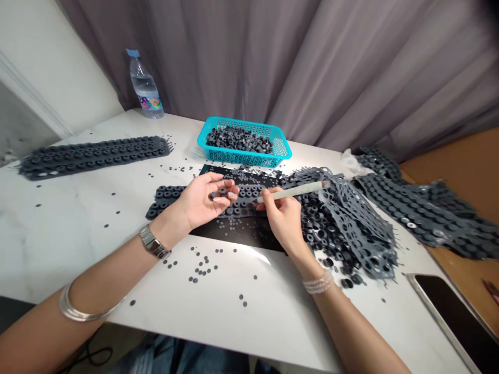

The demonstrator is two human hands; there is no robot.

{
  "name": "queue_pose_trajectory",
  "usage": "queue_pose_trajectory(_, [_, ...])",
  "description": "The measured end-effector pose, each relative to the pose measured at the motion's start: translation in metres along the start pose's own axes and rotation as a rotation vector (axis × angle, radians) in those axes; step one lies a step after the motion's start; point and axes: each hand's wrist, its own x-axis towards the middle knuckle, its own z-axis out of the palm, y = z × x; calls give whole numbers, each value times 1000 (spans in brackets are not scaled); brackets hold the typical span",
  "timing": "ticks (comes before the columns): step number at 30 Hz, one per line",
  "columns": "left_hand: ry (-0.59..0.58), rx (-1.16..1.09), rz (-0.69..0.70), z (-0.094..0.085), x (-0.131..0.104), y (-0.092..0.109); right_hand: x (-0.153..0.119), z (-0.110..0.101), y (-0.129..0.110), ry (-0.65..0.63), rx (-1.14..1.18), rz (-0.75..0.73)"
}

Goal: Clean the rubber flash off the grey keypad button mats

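My right hand is closed round a pale stick-like tool, its far end pointing right over a heap of black rubber rings. Palm turned up and fingers curled but apart, my left hand is above a dark strip of perforated rubber rings; a small dark piece shows near its fingers, and whether they hold it I cannot tell. The strip lies across a black mat and runs beneath both hands. Small dark discs are scattered on and around the mat.
A turquoise basket of black rings stands behind the mat. A water bottle and a finished-looking strip bundle are at the left. Loose perforated sheets, more strips and a phone lie right on the white table.
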Motion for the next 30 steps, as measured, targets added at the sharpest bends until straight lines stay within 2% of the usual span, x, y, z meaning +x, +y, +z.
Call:
queue_pose_trajectory(3, [16,113,38,3,2,-6,0,4,1,-51,-17,2])
queue_pose_trajectory(5, [33,276,107,5,3,-10,0,6,1,-73,-33,-2])
queue_pose_trajectory(7, [58,657,262,7,3,-14,0,8,2,-85,-58,-10])
queue_pose_trajectory(10, [102,1390,515,11,4,-18,0,10,2,-84,-96,-23])
queue_pose_trajectory(11, [108,1526,547,13,4,-19,0,10,2,-81,-102,-28])
queue_pose_trajectory(13, [117,1646,572,15,5,-21,0,10,1,-76,-108,-36])
queue_pose_trajectory(20, [157,1720,559,17,9,-28,-2,14,-1,-95,-168,-56])
queue_pose_trajectory(25, [87,1673,561,17,5,-24,-3,21,-1,-74,-258,-139])
queue_pose_trajectory(27, [89,1467,530,16,2,-18,-2,21,-1,-71,-251,-135])
queue_pose_trajectory(28, [101,1276,493,14,1,-14,-2,21,-1,-70,-234,-116])
queue_pose_trajectory(30, [104,737,354,10,1,-7,0,18,-1,-67,-183,-61])
